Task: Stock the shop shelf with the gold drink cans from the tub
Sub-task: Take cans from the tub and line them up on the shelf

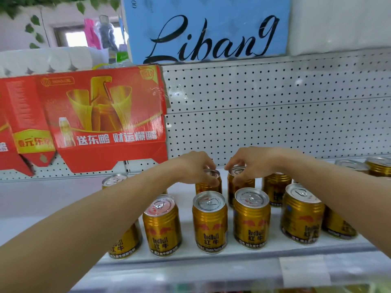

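Head view. Left hand (195, 166): fingers curled down over the rim of a gold can (208, 182) in the back row, pinching its top. Right hand (251, 162): fingers curled likewise round the top of the neighbouring gold can (240, 185), just beside the first; both cans stand upright on the white shelf (186, 193). Front row: 4 gold cans fully shown, upright, near the shelf edge, the middle pair (209, 220) and (251, 216) directly in front of the held ones. Further cans partly hidden behind both forearms and at far right. Behind: perforated back panel (275, 115); red carton (101, 115) at left; blue box (207, 28) on the upper shelf.
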Action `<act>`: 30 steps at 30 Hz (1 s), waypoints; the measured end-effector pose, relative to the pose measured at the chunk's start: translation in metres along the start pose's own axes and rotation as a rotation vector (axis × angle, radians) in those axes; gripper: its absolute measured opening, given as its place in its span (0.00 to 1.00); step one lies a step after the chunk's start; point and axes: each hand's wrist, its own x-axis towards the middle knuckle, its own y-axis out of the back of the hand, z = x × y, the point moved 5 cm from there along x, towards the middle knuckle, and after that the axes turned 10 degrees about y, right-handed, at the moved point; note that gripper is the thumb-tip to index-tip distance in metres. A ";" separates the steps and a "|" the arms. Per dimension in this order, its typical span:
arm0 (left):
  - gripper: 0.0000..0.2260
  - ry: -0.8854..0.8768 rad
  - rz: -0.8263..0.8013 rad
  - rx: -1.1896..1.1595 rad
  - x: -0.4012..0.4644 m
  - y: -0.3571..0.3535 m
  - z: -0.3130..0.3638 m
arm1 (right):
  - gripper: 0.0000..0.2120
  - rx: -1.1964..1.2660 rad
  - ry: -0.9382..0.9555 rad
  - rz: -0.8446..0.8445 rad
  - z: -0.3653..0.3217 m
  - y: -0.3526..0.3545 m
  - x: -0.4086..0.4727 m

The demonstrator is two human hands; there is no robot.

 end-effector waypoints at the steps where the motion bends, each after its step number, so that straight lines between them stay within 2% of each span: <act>1: 0.28 -0.005 -0.004 0.011 -0.002 0.000 -0.001 | 0.25 -0.005 -0.008 0.001 0.000 -0.001 0.000; 4: 0.29 0.011 -0.005 -0.059 -0.017 0.013 -0.021 | 0.28 0.050 -0.006 0.063 -0.005 0.003 0.001; 9: 0.26 0.166 0.064 -0.183 -0.046 0.039 -0.105 | 0.26 0.123 0.146 0.170 -0.053 0.015 0.028; 14: 0.28 0.362 0.102 -0.165 -0.065 0.037 -0.166 | 0.26 0.093 0.289 0.102 -0.128 0.008 0.073; 19: 0.30 0.493 0.072 -0.213 -0.076 0.031 -0.196 | 0.27 0.118 0.327 0.034 -0.162 -0.014 0.106; 22: 0.27 0.496 0.079 -0.218 -0.076 0.033 -0.197 | 0.26 0.109 0.347 0.035 -0.168 -0.021 0.113; 26: 0.18 0.418 0.107 -0.182 -0.073 0.034 -0.187 | 0.25 0.065 0.348 0.025 -0.160 -0.018 0.111; 30: 0.17 0.319 0.083 -0.203 -0.069 0.031 -0.171 | 0.26 0.060 0.298 0.007 -0.140 -0.014 0.100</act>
